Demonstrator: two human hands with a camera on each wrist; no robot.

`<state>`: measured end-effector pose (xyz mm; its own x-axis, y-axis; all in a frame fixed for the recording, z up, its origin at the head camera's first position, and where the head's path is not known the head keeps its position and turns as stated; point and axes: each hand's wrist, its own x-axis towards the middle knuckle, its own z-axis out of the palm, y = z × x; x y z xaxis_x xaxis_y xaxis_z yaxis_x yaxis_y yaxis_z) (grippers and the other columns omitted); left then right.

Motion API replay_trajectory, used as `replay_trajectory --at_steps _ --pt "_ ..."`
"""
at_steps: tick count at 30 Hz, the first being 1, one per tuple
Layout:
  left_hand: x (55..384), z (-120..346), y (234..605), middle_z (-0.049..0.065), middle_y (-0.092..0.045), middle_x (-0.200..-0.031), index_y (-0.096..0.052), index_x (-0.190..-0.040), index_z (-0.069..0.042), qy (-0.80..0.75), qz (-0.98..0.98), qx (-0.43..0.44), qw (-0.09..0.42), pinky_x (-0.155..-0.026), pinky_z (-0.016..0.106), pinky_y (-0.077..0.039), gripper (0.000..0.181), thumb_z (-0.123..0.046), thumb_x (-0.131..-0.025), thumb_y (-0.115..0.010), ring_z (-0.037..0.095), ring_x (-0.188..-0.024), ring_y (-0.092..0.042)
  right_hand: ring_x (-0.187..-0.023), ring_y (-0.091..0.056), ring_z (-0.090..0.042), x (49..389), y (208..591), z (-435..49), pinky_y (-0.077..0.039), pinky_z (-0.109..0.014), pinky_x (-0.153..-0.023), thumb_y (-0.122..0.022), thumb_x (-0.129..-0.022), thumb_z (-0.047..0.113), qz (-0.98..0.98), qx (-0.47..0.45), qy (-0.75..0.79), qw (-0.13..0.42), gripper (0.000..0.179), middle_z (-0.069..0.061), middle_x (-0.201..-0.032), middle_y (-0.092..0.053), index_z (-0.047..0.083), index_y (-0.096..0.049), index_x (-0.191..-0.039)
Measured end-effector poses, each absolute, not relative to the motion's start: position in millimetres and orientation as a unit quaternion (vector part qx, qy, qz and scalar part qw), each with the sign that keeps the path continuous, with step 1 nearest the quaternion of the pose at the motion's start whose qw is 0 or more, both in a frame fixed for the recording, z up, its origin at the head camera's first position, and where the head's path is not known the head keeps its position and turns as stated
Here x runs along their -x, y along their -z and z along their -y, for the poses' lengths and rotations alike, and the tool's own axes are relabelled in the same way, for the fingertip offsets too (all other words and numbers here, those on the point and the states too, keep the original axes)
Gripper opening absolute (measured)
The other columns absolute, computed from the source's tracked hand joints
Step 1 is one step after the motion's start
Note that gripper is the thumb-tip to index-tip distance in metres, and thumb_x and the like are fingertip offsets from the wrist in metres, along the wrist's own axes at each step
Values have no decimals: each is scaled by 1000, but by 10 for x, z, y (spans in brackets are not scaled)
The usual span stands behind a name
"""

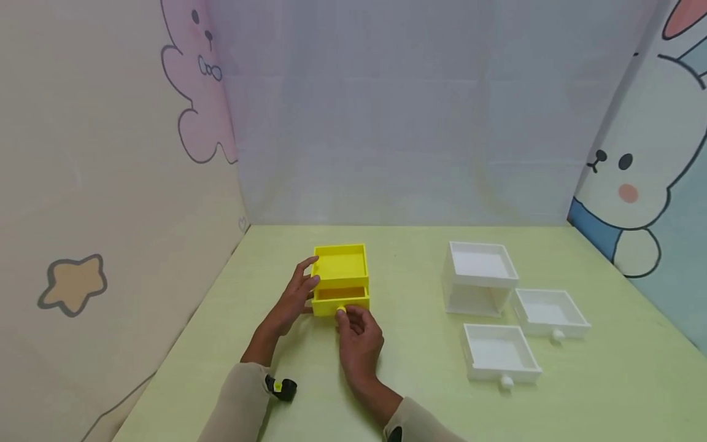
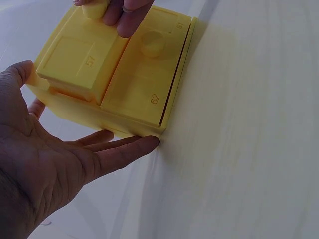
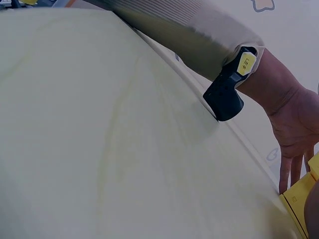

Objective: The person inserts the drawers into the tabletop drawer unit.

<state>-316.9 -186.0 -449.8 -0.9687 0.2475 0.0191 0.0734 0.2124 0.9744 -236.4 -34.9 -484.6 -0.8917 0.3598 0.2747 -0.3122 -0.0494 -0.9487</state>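
Touches yellow cabinet (image 1: 339, 264) at left with straight-fingered left hand (image 1: 288, 307); apparently pinches knob (image 2: 94, 10) of frontward-projecting upper drawer (image 2: 69, 59) with nearer right hand (image 1: 360, 345).

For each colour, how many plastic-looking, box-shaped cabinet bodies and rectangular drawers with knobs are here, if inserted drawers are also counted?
Yellow box-shaped cabinet body: 1
Yellow rectangular drawers: 2
White box-shaped cabinet body: 1
White rectangular drawers: 2
Total: 6

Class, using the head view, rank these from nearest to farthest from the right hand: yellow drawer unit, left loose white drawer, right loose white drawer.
1. Yellow drawer unit, touched by the right hand.
2. Left loose white drawer, to the hand's right.
3. Right loose white drawer, farther right.
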Motion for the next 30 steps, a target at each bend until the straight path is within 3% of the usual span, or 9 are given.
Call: replay_trajectory --at_steps 30 --pt "3176 1888 4520 20 -33 -151 -25 -151 -39 -623 -772 -111 68 -92 66 -46 50 -43 -105 -45 53 -130 -44 -82 -71 -31 2530 4894 409 -57 -25 -65 -72 -93 17 653 21 -716 246 18 -7 -93 -72 4 -66 -104"
